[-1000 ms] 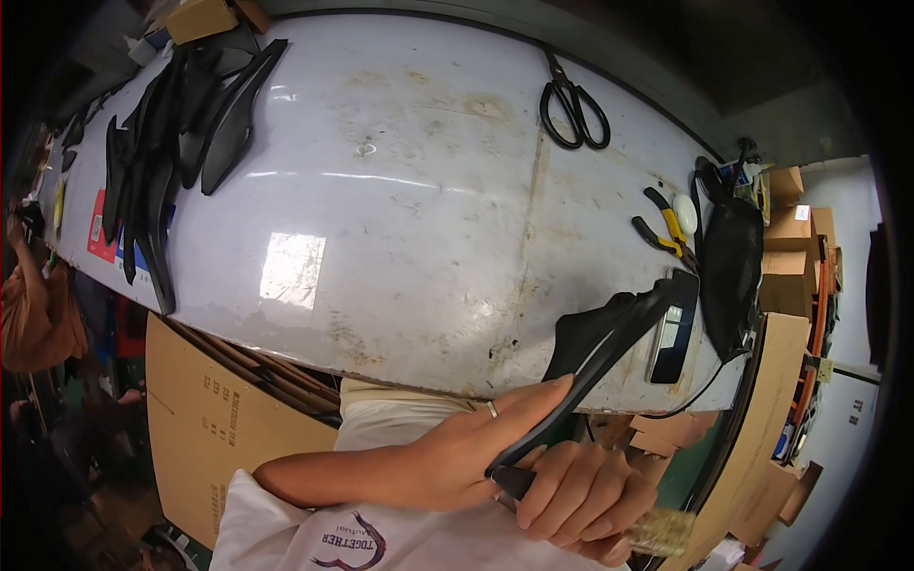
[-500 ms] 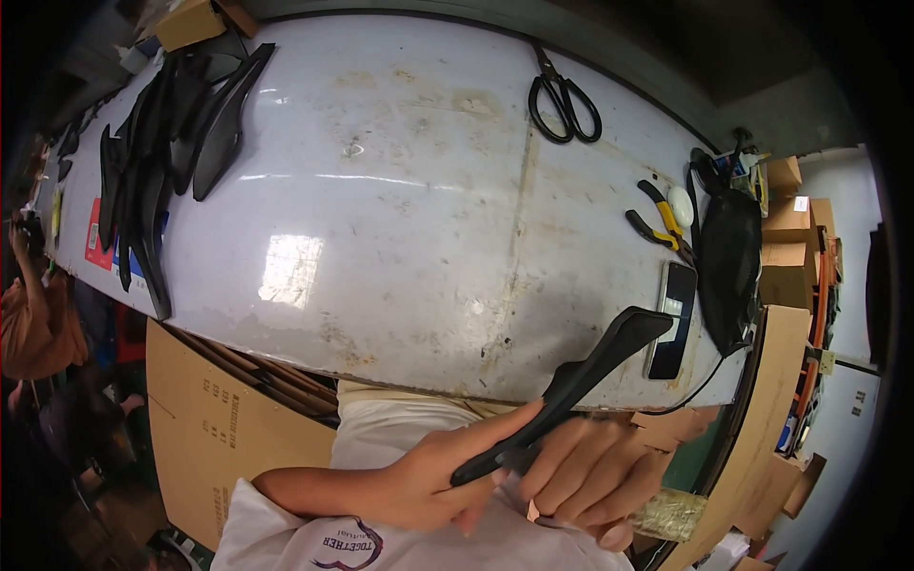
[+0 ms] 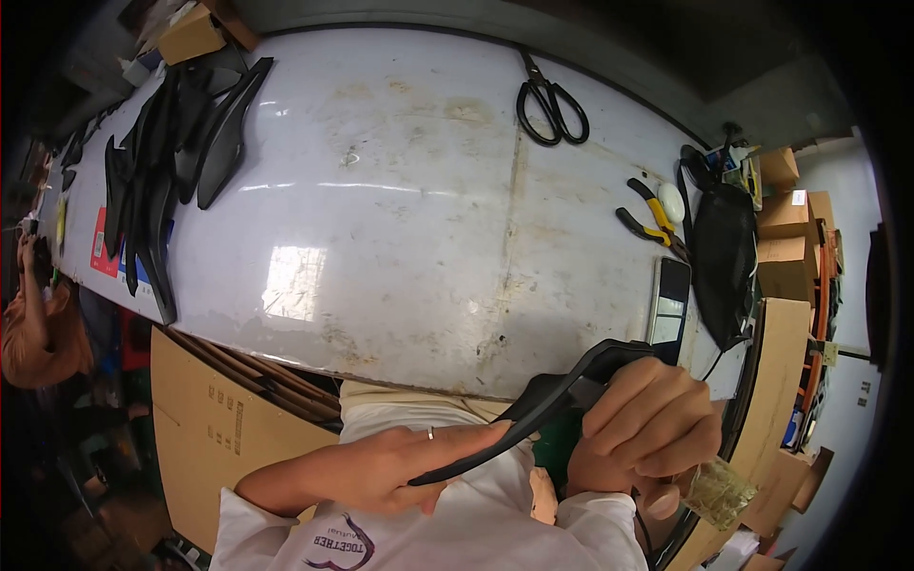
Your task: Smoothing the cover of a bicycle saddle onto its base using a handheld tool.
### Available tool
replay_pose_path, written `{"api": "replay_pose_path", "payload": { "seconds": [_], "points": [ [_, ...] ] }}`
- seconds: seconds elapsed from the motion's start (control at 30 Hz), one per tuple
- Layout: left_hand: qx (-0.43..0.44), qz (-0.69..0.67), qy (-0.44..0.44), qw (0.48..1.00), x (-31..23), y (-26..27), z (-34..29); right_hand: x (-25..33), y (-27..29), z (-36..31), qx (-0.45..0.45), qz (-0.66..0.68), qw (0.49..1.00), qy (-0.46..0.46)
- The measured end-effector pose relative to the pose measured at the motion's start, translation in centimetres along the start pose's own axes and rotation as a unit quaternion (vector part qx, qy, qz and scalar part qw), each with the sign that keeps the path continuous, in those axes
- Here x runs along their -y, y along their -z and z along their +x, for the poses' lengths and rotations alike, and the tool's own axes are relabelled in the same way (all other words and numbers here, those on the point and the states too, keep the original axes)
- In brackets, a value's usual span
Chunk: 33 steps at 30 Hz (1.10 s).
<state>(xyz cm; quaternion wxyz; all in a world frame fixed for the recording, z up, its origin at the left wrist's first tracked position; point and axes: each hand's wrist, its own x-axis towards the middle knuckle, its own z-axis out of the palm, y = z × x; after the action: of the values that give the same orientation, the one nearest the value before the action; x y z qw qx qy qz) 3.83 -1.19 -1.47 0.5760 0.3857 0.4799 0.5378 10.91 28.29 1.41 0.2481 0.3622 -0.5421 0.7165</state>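
Note:
A long, curved black plastic trim piece (image 3: 545, 404) slants across the front of my body, its wide end over the table's near edge. My left hand (image 3: 386, 468) is closed round its lower end, the index finger stretched along it, with a ring on one finger. Next to the wide end, my right hand (image 3: 657, 423) is curled into a fist with its knuckles up. Whatever its fingers hold is hidden. Just beyond the wide end a phone (image 3: 669, 309) lies on the table.
On the white table (image 3: 400, 247) are black-handled scissors (image 3: 552, 109), yellow-black pliers (image 3: 652, 217), a white oval object (image 3: 671, 203) and a black pouch-like thing (image 3: 724, 262). Several black trim pieces (image 3: 157, 171) are piled left. Cardboard boxes (image 3: 785, 233) stand right; another person (image 3: 43, 324) is far left.
My right hand has moved right and up, from the trim piece's lower part to its wide end. The piece has shifted slightly left and tilted flatter, still in my left hand.

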Motion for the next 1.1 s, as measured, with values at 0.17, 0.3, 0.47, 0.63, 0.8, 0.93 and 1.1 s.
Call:
{"api": "replay_pose_path", "payload": {
  "seconds": [0.17,0.3,0.47,0.63,0.8,0.93,1.1],
  "points": [
    [-0.087,0.038,-0.12,0.988,0.6,0.7,0.4,0.1,-0.3,0.3,-0.018,-0.032,0.999,0.014],
    [-0.225,0.004,-0.153,0.962,-2.5,1.1,-2.1,1.7,-2.8,-2.0,-0.193,0.139,0.971,0.002],
    [-0.297,0.321,-0.143,0.888,-0.9,0.5,0.3,-1.6,-7.4,-1.7,-0.293,-0.029,0.955,0.03],
    [-0.284,-0.033,-0.16,0.945,1.8,-1.2,3.8,-1.8,-8.2,-1.3,-0.112,-0.102,0.987,0.05],
    [-0.259,0.004,-0.06,0.964,1.1,-0.6,5.2,-1.3,-8.0,-0.8,-0.012,-0.086,0.995,0.041],
    [-0.287,0.034,-0.041,0.956,2.9,-0.8,6.2,-2.9,-7.6,-0.3,0.077,-0.084,0.993,0.005],
    [-0.288,0.014,-0.069,0.955,3.3,-0.8,6.6,-4.3,-6.9,-0.2,0.042,-0.087,0.995,0.016]
  ]
}}
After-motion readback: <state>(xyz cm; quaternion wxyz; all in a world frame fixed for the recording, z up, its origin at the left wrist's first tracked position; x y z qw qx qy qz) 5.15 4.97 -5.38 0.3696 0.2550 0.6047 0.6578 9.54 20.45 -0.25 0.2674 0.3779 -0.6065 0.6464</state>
